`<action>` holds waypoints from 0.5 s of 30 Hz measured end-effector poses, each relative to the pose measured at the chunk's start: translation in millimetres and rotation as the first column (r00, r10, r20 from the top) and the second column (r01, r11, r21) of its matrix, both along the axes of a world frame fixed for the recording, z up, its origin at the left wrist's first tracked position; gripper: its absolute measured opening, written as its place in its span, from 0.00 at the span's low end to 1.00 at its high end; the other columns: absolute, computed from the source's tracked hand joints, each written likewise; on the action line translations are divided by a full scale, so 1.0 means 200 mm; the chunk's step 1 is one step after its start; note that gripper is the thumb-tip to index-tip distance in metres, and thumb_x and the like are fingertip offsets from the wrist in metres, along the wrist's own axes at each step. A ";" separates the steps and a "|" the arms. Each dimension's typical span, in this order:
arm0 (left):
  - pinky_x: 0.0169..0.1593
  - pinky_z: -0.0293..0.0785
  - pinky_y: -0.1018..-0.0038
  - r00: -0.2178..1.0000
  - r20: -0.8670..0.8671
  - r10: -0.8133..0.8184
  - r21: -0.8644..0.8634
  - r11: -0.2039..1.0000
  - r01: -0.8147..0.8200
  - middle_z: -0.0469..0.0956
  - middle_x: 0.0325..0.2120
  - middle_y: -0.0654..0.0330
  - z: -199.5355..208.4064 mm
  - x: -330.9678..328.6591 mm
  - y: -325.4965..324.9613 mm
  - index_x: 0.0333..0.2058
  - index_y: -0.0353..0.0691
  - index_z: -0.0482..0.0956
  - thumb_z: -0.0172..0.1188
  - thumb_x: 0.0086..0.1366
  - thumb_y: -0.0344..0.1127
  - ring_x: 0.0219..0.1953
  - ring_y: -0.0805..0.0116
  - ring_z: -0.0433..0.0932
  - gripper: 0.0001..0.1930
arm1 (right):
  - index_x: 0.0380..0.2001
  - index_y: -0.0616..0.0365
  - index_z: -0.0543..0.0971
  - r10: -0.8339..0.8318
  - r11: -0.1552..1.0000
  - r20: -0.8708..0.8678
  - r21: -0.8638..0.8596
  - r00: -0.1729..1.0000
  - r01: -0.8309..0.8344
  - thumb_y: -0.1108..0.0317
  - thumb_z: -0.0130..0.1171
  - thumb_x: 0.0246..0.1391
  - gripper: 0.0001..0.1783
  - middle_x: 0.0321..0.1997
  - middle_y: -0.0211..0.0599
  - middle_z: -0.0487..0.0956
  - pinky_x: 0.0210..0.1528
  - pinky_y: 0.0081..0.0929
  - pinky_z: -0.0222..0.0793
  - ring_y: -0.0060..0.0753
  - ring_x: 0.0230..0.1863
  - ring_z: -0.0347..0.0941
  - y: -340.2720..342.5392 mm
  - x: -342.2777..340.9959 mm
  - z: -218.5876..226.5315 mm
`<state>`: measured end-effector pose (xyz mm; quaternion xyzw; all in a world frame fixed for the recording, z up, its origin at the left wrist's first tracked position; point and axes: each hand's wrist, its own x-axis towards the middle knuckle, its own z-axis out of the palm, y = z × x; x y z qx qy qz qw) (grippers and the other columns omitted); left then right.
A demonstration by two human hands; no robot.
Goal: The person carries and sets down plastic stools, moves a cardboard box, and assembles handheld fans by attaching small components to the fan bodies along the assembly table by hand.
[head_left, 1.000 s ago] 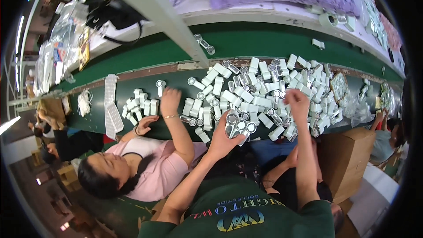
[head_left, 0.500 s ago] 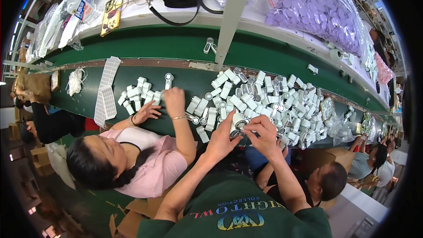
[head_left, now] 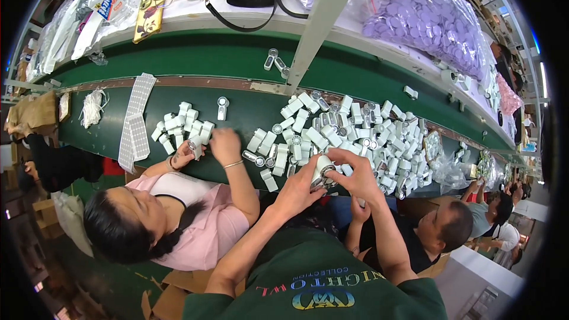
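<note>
In front of my chest my left hand grips a pale mint plastic unit with a dark, silver-ringed round end. My right hand closes over the same unit from the other side, its thumb against the ringed end and its fingers curled over the top. My fingers cover part of the unit. Beyond both hands spreads a big pile of similar pale units on the green bench, lying at all angles.
To my left, a person's hand holds one such unit beside a smaller pile. Sticker sheets lie farther left. A metal post rises ahead, near a shelf bag of purple discs. Another person sits close on my right.
My right hand has shifted from fingertips at the ringed end to a wrap over the unit's top, thumb on the end. The neighbour on the left now holds a unit. The view has shifted slightly.
</note>
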<state>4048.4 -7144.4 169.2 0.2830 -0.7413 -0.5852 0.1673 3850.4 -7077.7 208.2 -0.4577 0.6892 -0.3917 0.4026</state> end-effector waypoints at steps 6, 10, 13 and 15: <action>0.46 0.80 0.52 1.000 0.001 -0.018 0.002 1.000 0.018 0.78 0.47 0.35 0.02 -0.02 0.03 0.70 0.34 0.53 0.74 0.54 0.27 0.47 0.34 0.81 0.49 | 0.53 0.67 0.81 0.104 0.991 0.155 0.066 0.983 -0.115 0.76 0.73 0.49 0.25 0.46 0.39 0.86 0.54 0.30 0.78 0.28 0.44 0.81 0.02 -0.07 -0.02; 0.46 0.80 0.52 0.999 0.009 -0.040 0.081 0.996 0.039 0.78 0.48 0.34 -0.01 -0.03 0.05 0.71 0.35 0.52 0.74 0.54 0.28 0.47 0.33 0.81 0.50 | 0.51 0.69 0.78 0.000 0.999 0.426 0.036 0.905 -0.017 0.78 0.72 0.51 0.24 0.49 0.38 0.83 0.56 0.30 0.77 0.27 0.48 0.79 0.06 -0.06 -0.10; 0.46 0.80 0.52 0.998 0.025 -0.050 0.090 0.995 0.048 0.78 0.49 0.34 0.02 -0.04 0.04 0.72 0.37 0.51 0.74 0.54 0.29 0.48 0.34 0.81 0.51 | 0.52 0.69 0.77 -0.008 0.999 0.458 0.036 0.889 -0.010 0.80 0.71 0.52 0.24 0.49 0.38 0.82 0.58 0.30 0.76 0.27 0.50 0.79 0.09 -0.07 -0.15; 0.47 0.80 0.52 0.998 0.029 -0.060 0.121 0.991 0.056 0.78 0.50 0.34 0.05 -0.04 0.03 0.72 0.37 0.51 0.74 0.54 0.30 0.49 0.34 0.81 0.51 | 0.52 0.69 0.77 -0.023 0.995 0.474 0.097 0.880 -0.026 0.80 0.72 0.52 0.24 0.51 0.39 0.82 0.60 0.31 0.75 0.28 0.52 0.79 0.07 -0.09 -0.11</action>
